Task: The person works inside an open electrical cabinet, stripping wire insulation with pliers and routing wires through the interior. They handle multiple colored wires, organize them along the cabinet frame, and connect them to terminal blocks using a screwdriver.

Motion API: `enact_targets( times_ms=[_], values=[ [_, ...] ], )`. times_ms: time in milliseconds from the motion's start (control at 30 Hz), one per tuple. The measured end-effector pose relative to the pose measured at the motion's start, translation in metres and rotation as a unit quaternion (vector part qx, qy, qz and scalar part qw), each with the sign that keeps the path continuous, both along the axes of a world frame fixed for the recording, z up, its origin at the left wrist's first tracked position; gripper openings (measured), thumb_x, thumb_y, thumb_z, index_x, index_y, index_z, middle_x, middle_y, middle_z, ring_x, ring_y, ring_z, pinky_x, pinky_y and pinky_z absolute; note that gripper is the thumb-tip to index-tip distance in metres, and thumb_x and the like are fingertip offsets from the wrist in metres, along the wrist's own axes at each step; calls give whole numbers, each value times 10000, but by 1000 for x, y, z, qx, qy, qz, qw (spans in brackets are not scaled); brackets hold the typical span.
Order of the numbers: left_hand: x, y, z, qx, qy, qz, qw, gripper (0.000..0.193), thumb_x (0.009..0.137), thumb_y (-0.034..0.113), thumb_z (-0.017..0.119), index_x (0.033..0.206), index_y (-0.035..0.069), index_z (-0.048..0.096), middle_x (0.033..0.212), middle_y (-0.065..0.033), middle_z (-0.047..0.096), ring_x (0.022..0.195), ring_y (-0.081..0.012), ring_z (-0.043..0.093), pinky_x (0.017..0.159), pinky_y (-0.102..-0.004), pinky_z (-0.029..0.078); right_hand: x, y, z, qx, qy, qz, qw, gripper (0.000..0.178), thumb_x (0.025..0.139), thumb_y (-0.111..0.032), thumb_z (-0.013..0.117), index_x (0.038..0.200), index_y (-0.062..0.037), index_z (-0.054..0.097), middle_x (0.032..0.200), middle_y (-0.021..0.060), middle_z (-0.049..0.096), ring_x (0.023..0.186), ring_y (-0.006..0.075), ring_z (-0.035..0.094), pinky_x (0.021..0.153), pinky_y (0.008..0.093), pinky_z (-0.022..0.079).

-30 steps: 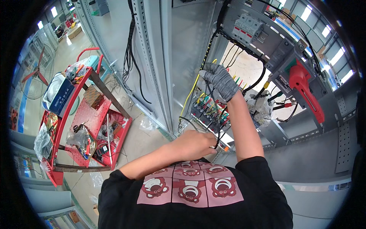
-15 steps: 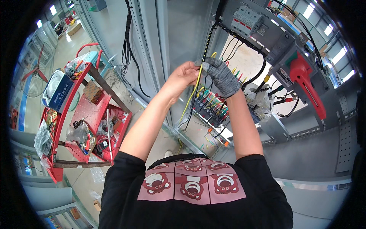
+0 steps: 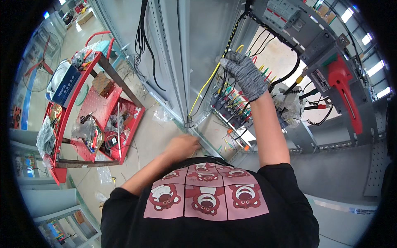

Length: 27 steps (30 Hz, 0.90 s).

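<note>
My right hand (image 3: 245,76), in a grey knit glove, is pinched around a wire bundle (image 3: 233,38) where its black wrapping ends. From that grip a yellow wire (image 3: 203,88) and some thin black wires hang down to the cabinet's bottom rail. Beneath the glove sits a row of terminals (image 3: 235,108) with many coloured wires standing out of it. My bare left hand (image 3: 182,148) is low, close to my body, beside the rail. Motion smears its fingers, and whatever they may hold does not show.
A red switch handle (image 3: 345,93) juts out at the right. Grey breakers (image 3: 281,14) are mounted at the top. Black cables (image 3: 143,45) hang along the left panel. To the left stands a red tool cart (image 3: 93,118) loaded with tools and boxes; a fan (image 3: 41,66) is behind it.
My left hand has let go of the wires and dropped toward my body. The right hand keeps its pinch on the bundle. The whole view has shifted slightly.
</note>
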<state>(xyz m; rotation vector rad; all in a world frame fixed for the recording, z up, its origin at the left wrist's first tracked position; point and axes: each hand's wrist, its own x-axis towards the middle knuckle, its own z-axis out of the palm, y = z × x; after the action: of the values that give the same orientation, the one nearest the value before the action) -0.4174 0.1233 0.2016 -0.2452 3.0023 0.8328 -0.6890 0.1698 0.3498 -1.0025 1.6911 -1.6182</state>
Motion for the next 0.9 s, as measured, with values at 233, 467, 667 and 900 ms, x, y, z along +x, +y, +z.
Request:
enact_targets(
  times_ms=[233, 467, 667, 900],
  values=[
    [250, -20, -216, 314, 5, 604, 733, 341, 714, 68, 675, 1020, -10, 548, 1025, -226, 567, 944, -386, 561, 849, -424, 447, 7, 1, -5, 9, 35, -55, 998, 293, 812, -151, 667, 1070, -31, 597, 832, 1, 598, 720, 61, 537, 644, 203, 451],
    [249, 48, -261, 264, -119, 424, 858, 650, 892, 551, 350, 791, -23, 637, 800, -208, 637, 818, -342, 601, 770, -428, 437, 9, -1, -11, -23, -31, -49, 998, 237, 836, -117, 644, 1039, -11, 585, 805, 14, 606, 682, 84, 560, 632, 201, 466],
    [234, 50, -244, 513, -109, 504, 686, 740, 904, 608, 295, 813, -29, 661, 776, -173, 646, 758, -253, 601, 724, -402, 441, -1, -10, -23, -30, -5, -58, 998, 250, 833, -127, 650, 1043, -3, 596, 827, 11, 608, 662, 71, 546, 607, 188, 459],
    [203, 4, -134, 392, -252, 457, 758, 576, 890, 537, 410, 949, 8, 630, 861, -149, 660, 817, -249, 625, 733, -372, 473, 13, -6, -14, 0, 7, -90, 996, 341, 820, -172, 675, 1102, -11, 570, 873, 11, 602, 753, 71, 543, 673, 201, 455]
  ],
)
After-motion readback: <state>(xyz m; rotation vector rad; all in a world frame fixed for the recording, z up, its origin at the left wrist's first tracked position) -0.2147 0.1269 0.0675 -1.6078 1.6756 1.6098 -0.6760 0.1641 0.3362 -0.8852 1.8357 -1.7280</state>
